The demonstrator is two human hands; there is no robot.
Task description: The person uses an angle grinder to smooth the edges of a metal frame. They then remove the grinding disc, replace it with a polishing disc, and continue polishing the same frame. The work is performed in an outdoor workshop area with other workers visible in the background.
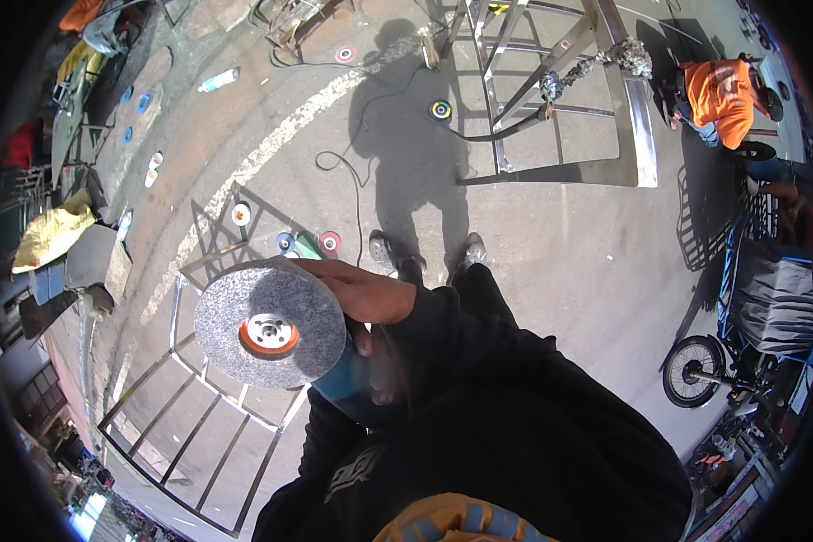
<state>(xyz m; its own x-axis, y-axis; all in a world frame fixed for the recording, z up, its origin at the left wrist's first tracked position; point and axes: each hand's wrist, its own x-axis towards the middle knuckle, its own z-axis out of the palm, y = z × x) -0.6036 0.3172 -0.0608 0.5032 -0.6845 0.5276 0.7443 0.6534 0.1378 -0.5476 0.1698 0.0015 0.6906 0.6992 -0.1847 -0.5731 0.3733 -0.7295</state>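
Grey polishing wheel [269,332] with its orange hub faces the camera, mounted on a teal angle grinder [343,384] held up before the person's chest. The right hand [361,291] lies across the wheel's upper edge, fingers curled on it. The left hand [375,375] wraps the grinder's body below. Loose discs [331,242] lie on the pavement beyond.

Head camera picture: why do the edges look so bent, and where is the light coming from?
Head view: a fisheye lens curves the steel frame near the black rim; hard sunlight from behind throws the person's sharp shadow ahead across the pavement; the grey grinder disc, gripped by the right hand, stays sharp.
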